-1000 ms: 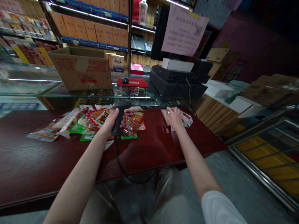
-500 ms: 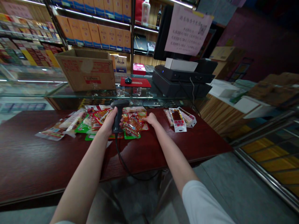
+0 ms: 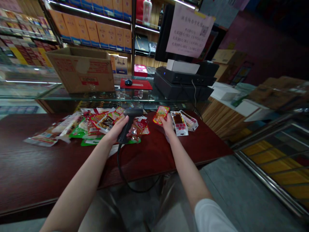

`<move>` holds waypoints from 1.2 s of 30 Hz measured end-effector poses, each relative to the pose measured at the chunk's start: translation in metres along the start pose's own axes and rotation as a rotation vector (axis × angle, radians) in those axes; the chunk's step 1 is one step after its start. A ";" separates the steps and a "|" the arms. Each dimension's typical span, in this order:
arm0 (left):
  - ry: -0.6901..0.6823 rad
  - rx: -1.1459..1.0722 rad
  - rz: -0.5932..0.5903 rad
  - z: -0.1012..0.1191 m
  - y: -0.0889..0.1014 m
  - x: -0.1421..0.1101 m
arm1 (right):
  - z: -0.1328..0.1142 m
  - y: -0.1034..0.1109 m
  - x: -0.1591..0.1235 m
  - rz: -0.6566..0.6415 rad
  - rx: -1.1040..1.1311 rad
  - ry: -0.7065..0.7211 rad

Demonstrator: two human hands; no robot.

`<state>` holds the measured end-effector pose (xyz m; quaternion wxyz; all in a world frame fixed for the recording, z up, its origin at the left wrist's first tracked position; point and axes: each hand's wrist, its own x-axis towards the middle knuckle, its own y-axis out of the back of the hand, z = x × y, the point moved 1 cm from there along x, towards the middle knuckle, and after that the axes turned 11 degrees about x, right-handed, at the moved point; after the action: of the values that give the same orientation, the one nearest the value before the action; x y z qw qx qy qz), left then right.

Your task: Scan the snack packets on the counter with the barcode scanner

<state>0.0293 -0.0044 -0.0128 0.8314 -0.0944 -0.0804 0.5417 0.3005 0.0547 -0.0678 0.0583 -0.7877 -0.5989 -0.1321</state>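
Note:
My left hand [image 3: 117, 130] is wrapped round the handle of a black corded barcode scanner [image 3: 127, 124], its head turned to the right. Beneath and behind the scanner lies a heap of bagged snacks [image 3: 96, 124] in red, green and clear packets. In my right hand [image 3: 168, 125] is a red and yellow snack packet [image 3: 161, 114], gripped by its lower edge and raised over the table. Just right of that hand, a white packet with a dark window [image 3: 180, 123] rests partly over another pale packet [image 3: 190, 121].
A cardboard box [image 3: 82, 71] stands on the glass counter [image 3: 120, 95], beside a computer mouse [image 3: 128, 82] on a red mat [image 3: 142, 84]. A black cash register base [image 3: 181, 85] sits under the monitor. The scanner cable [image 3: 120, 170] hangs over the front edge of the dark red table [image 3: 149, 161].
My right hand has lifted a red and yellow packet from the heap and carried it right, beside the separate packets. The scanner's head has swung to the right in my left hand.

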 end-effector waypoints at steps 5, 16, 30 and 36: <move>0.023 0.099 -0.044 -0.008 -0.015 -0.004 | -0.004 -0.013 -0.009 0.034 -0.036 0.074; 0.012 0.241 -0.128 -0.009 -0.021 -0.006 | -0.023 -0.024 -0.025 -0.031 -0.309 0.096; 0.048 0.120 0.226 0.020 0.021 -0.010 | -0.048 0.073 0.012 0.294 -0.697 0.018; 0.197 0.205 0.333 0.030 0.033 -0.015 | -0.038 0.106 0.011 0.407 -0.945 -0.091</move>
<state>-0.0133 -0.0027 0.0072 0.7395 -0.0737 0.0736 0.6650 0.3999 0.0262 -0.0209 -0.3056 -0.8336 -0.3102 -0.3399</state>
